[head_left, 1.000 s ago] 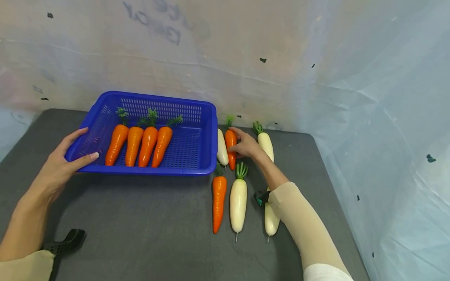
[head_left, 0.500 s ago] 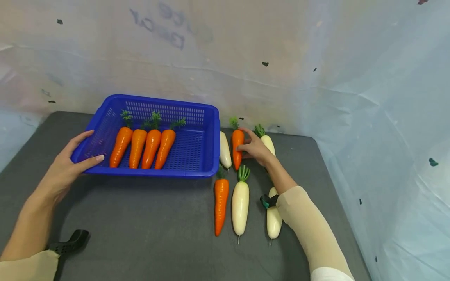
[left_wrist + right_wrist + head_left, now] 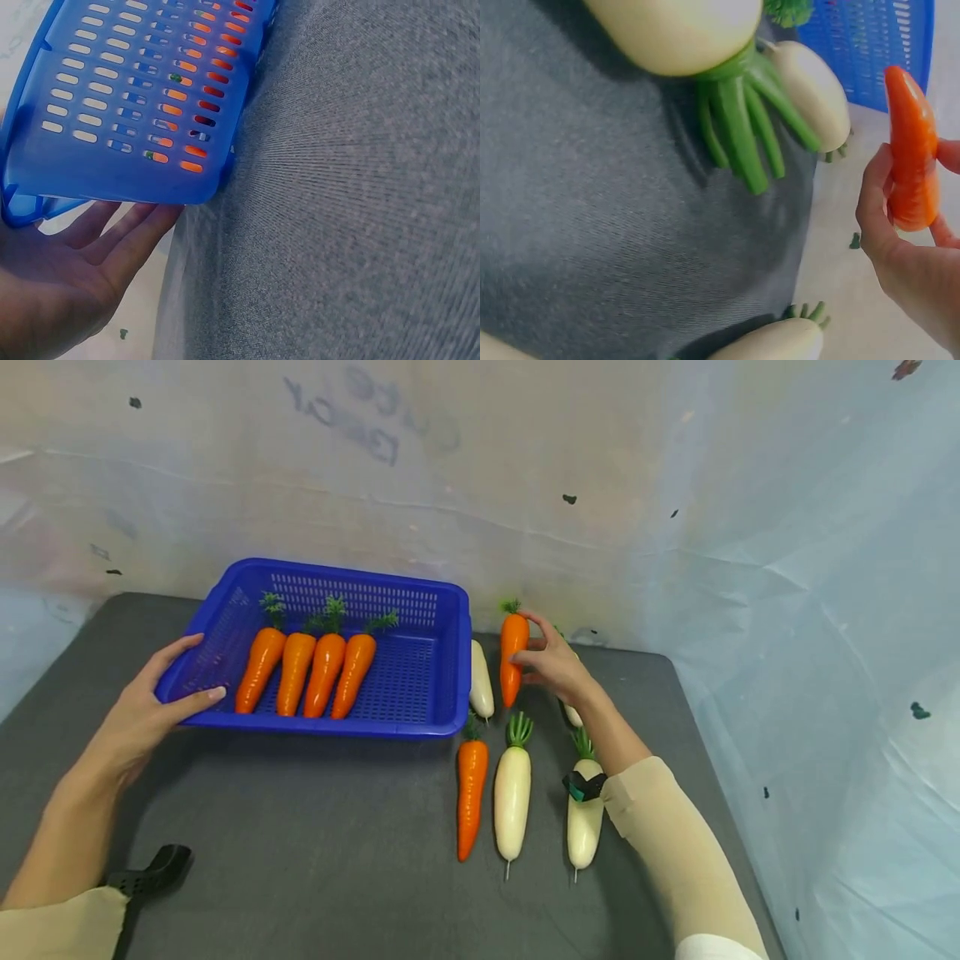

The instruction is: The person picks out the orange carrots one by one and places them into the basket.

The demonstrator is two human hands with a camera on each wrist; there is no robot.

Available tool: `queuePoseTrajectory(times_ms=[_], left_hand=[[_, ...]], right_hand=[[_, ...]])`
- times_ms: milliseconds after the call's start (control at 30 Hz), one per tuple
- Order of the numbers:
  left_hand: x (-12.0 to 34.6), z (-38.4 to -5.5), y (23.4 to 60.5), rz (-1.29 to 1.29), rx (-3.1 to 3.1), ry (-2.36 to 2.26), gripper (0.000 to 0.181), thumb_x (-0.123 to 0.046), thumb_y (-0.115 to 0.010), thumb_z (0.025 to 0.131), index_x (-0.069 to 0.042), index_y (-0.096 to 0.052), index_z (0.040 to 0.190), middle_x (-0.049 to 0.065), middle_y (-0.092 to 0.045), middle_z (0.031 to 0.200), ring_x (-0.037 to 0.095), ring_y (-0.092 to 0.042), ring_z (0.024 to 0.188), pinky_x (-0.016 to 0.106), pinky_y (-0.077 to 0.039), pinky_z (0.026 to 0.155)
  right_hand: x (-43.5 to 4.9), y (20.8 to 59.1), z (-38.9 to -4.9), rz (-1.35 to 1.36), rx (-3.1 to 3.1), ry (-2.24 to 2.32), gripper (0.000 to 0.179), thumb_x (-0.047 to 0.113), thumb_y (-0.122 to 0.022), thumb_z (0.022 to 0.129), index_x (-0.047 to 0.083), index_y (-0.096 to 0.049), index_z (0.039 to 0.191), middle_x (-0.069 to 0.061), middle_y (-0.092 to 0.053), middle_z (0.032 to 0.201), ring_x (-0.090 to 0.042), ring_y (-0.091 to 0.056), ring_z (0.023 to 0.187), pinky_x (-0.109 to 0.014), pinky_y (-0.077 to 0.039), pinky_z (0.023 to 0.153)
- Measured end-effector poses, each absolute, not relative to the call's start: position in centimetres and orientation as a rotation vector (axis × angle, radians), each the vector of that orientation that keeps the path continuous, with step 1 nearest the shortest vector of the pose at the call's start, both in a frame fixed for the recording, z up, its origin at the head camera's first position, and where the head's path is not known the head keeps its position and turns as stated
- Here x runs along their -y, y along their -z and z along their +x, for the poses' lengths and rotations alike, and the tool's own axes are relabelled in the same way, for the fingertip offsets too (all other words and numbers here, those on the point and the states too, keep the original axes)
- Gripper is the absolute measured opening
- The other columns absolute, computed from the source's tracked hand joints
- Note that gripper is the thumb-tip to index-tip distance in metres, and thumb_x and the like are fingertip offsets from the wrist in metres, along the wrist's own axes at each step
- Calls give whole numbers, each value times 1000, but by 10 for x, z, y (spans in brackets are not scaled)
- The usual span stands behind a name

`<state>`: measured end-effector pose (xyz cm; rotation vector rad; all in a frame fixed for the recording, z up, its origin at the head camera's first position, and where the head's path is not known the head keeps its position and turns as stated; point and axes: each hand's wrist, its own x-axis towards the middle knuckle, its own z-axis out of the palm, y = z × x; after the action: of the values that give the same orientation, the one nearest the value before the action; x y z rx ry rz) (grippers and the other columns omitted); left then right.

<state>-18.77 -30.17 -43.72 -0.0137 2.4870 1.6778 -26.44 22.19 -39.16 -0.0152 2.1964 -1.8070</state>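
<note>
My left hand (image 3: 146, 714) grips the left end of a blue plastic basket (image 3: 397, 727), thumb over the rim; in the left wrist view the fingers lie against the outside of its slotted wall (image 3: 112, 169). Several orange carrots (image 3: 326, 672) with green tops lie side by side in the basket's left and middle part. To the right of the basket, my right hand (image 3: 558, 668) pinches another carrot (image 3: 513, 652) between thumb and fingers. The right wrist view shows this carrot (image 3: 913, 165) held above the table, apart from the basket.
A white radish (image 3: 482, 681) lies against the basket's right side. Nearer the front are a carrot (image 3: 471, 802), a white radish (image 3: 512, 802) and another radish (image 3: 584, 827) under the right wrist. One more radish (image 3: 572, 716) is mostly behind the right hand. Plastic sheeting (image 3: 480, 510) hangs behind the grey table (image 3: 315, 843).
The right hand has lifted its carrot off the table, up and slightly to the right, away from the radish beside the basket. The left hand keeps its grip on the basket.
</note>
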Motion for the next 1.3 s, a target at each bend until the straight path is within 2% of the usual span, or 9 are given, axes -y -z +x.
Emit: queuePoseTrajectory(times_ms=[100, 233, 300, 433, 567, 667, 767, 900, 1300], left_hand=[[301, -190, 436, -3, -2498, -1661, 76, -33, -59, 100, -51, -8, 155, 18, 7, 165, 54, -20, 136, 45, -46, 104], [304, -189, 436, 5, -2520, -1623, 77, -33, -60, 100, -51, -9, 155, 19, 3, 165, 50, -26, 132, 9, -45, 71], [305, -187, 436, 2, -2524, -1624, 77, -33, -60, 100, -51, -9, 155, 19, 3, 165, 50, -25, 132, 16, -50, 80], [302, -186, 436, -14, -2516, -1635, 76, -33, -58, 101, -51, -8, 154, 19, 4, 165, 51, -24, 133, 56, -42, 104], [301, -188, 437, -27, -2508, -1652, 76, -33, -58, 101, -51, -7, 155, 20, 4, 165, 52, -22, 133, 74, -27, 102], [302, -188, 437, -25, -2514, -1638, 76, -31, -58, 101, -50, -7, 155, 21, 3, 164, 52, -23, 133, 68, -35, 103], [304, -187, 437, -26, -2514, -1626, 76, -32, -58, 101, -51, -8, 155, 22, 2, 164, 51, -25, 131, 36, -52, 95], [304, -186, 437, -29, -2507, -1640, 76, -34, -59, 100, -52, -9, 154, 22, 0, 164, 50, -27, 130, 7, -42, 69], [305, -186, 437, -21, -2496, -1642, 76, -34, -59, 100, -51, -9, 154, 20, 1, 164, 50, -27, 131, 17, -50, 76]], right_hand=[[-220, 381, -260, -37, -2227, 1829, 77, 3, -66, 92, 32, -30, 154, -21, -47, 134, -37, -60, 108, -45, -57, 81], [-214, 372, -256, -76, -2247, 1853, 75, 3, -65, 92, 32, -33, 153, -20, -47, 133, -37, -61, 107, -44, -58, 81], [-211, 371, -257, -111, -2249, 1858, 74, 3, -66, 92, 34, -35, 152, -19, -46, 134, -37, -61, 107, -44, -58, 79], [-203, 360, -254, -172, -2270, 1833, 74, 4, -67, 92, 35, -36, 151, -18, -43, 136, -37, -62, 107, -45, -59, 78], [-194, 351, -254, -235, -2281, 1819, 73, 6, -69, 92, 33, -36, 151, -17, -43, 135, -36, -63, 106, -49, -58, 80], [-184, 347, -254, -292, -2260, 1803, 73, 6, -70, 92, 32, -36, 152, -17, -43, 136, -36, -63, 107, -52, -57, 81], [-171, 344, -254, -333, -2249, 1776, 74, 8, -71, 92, 31, -35, 152, -17, -43, 137, -35, -63, 108, -52, -58, 81], [-152, 341, -255, -347, -2254, 1734, 74, 9, -71, 92, 30, -34, 153, -17, -46, 134, -34, -65, 104, -50, -58, 81], [-108, 348, -265, -300, -2296, 1594, 78, 4, -70, 91, 21, -29, 156, -23, -50, 126, -35, -65, 103, -48, -58, 82]])
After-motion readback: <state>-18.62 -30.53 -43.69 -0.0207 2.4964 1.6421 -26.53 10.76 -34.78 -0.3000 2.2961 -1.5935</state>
